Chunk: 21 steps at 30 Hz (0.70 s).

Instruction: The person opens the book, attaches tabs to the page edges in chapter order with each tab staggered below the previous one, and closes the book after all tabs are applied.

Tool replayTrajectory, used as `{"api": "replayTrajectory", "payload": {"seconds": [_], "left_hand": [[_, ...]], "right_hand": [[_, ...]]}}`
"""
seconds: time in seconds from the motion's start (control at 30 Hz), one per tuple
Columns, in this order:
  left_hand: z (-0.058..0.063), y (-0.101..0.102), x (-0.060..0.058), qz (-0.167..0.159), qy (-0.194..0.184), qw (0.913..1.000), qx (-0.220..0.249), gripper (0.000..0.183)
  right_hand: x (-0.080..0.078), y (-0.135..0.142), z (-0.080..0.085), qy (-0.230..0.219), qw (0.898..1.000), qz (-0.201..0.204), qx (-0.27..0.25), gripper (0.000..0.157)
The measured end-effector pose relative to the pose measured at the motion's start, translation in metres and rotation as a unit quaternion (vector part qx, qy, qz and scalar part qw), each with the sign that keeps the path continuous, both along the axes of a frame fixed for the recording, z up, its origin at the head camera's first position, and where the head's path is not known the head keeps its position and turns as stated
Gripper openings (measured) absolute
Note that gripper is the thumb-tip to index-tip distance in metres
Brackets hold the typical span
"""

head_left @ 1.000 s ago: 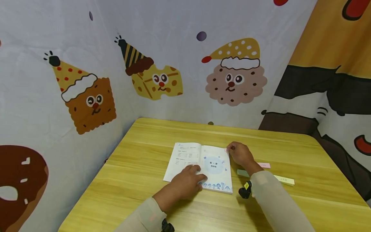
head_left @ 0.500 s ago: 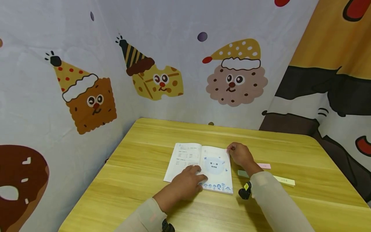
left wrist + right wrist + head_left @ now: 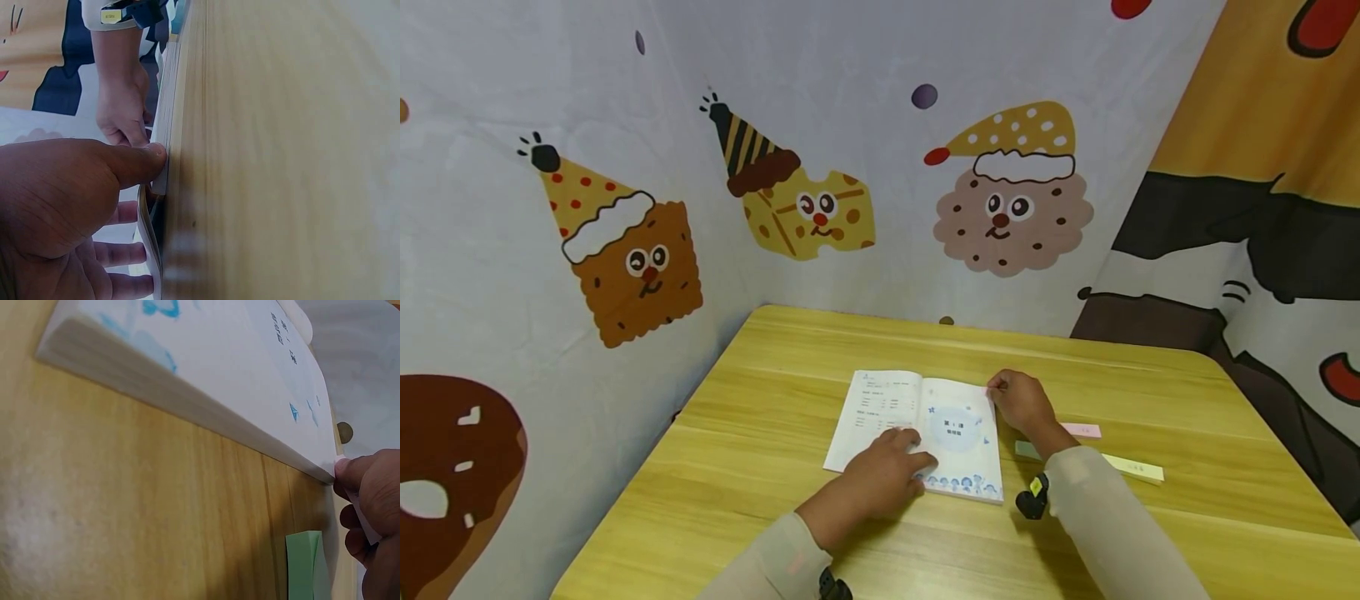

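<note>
An open book (image 3: 958, 462) with blue drawings on its right page lies on the wooden table. My left hand (image 3: 880, 473) rests across its lower middle, fingers spread. In the left wrist view the thumb of that hand (image 3: 69, 194) presses the lower edge of the page block, while the fingers lie straight on the left page. At the upper right corner, my right hand (image 3: 1024, 404) pinches a small pale pink sticky note (image 3: 367, 522) against the page edge. Much of the note is hidden by the fingers.
Right of the book lie a green sticky note pad (image 3: 1028, 450), a pink one (image 3: 1086, 430) and a yellow one (image 3: 1138, 468), partly behind the right forearm. A cloth wall (image 3: 880, 283) with cartoon prints stands along the table's far edge.
The right wrist has shifted very slightly toward me, its fingers staying at the book's upper right corner. The left hand and the book hold still.
</note>
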State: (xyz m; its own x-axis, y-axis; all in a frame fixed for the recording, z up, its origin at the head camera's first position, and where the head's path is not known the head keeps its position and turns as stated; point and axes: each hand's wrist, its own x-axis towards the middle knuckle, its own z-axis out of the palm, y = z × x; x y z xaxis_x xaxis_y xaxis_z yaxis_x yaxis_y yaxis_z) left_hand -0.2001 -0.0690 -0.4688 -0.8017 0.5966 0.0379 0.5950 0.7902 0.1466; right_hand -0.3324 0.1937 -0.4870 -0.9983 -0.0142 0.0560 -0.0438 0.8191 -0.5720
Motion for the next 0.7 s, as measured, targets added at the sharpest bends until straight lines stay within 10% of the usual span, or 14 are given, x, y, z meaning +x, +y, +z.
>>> {"api": "replayTrajectory", "payload": {"seconds": [0.4,0.7], "left_hand": [[0.0001,0.0009,0.0007,0.005,0.006,1.0,0.002,0.036],[-0.0003,0.0006,0.0011,0.008,0.0,1.0,0.005,0.037]], "right_hand": [[-0.0011,-0.0018,0.0003,0.043,0.994,0.002,0.096,0.017],[0.0015,0.0005,-0.0034,0.152,0.968,0.062,0.191,0.008]]}}
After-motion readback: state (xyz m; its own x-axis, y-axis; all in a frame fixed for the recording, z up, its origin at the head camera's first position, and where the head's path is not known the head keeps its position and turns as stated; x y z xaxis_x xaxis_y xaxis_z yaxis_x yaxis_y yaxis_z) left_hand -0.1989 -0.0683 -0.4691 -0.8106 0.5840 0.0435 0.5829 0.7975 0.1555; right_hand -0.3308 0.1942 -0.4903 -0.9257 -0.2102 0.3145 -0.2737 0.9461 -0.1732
